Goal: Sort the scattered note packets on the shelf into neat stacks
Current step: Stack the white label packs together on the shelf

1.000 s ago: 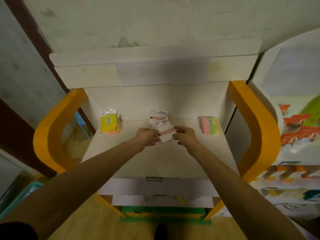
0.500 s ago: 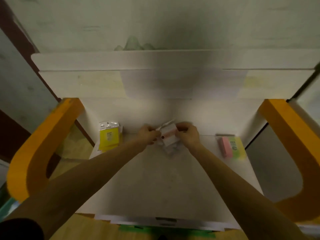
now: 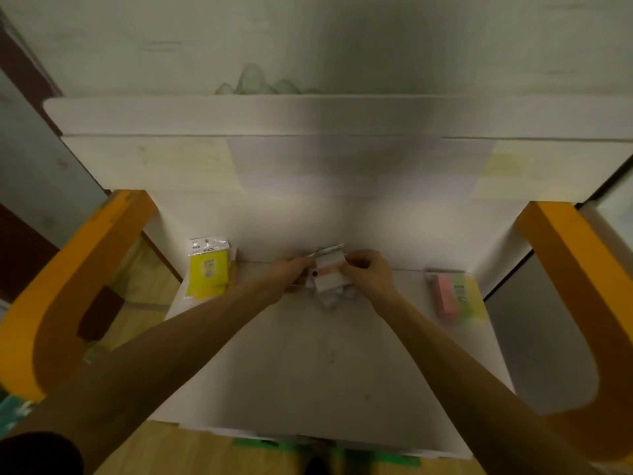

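A white note packet with a pink stripe is held at the back middle of the white shelf. My left hand pinches its left edge and my right hand pinches its right edge. More white packets lie under and behind it, partly hidden by my fingers. A stack of yellow packets leans at the back left. A pink and green packet stack lies at the back right.
Orange curved side panels flank the shelf. An upper white shelf board overhangs the back. Wooden floor and green tape show below the front edge.
The camera has moved closer to the shelf. Both hands carried the white packet back onto the pile of white packets near the back wall.
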